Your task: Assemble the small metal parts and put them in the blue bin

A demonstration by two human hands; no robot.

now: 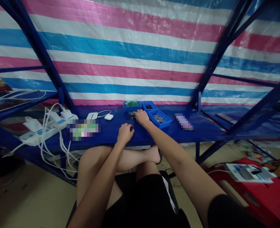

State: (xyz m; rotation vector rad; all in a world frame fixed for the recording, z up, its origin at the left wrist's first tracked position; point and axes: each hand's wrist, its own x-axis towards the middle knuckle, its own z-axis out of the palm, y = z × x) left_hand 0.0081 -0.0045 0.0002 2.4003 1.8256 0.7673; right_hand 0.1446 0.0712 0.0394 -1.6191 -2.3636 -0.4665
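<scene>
My left hand (pixel 125 134) is closed near the front edge of the blue table, with a small black part (pixel 131 129) showing at its fingertips. Farther back, my right hand (pixel 142 117) reaches palm down, fingers bent and drawn together at a small pile of dark and shiny metal pieces (pixel 131 115). What its fingertips pinch, if anything, is too small to make out. Right beside that hand stands a blue bin of silvery screw-like pieces (pixel 159 118). Behind are a blue bin with dark contents (pixel 148 105) and a blue bin of green pieces (pixel 132 104).
A white power strip (pixel 49 129) with plugs and tangled cables lies at left. Near it are a blurred colourful object (pixel 84 129), a white charger (pixel 92 116) and a white case (pixel 108 117). A blurred purple phone-like object (pixel 183 122) lies right. Blue frame posts (pixel 199 101) flank the table.
</scene>
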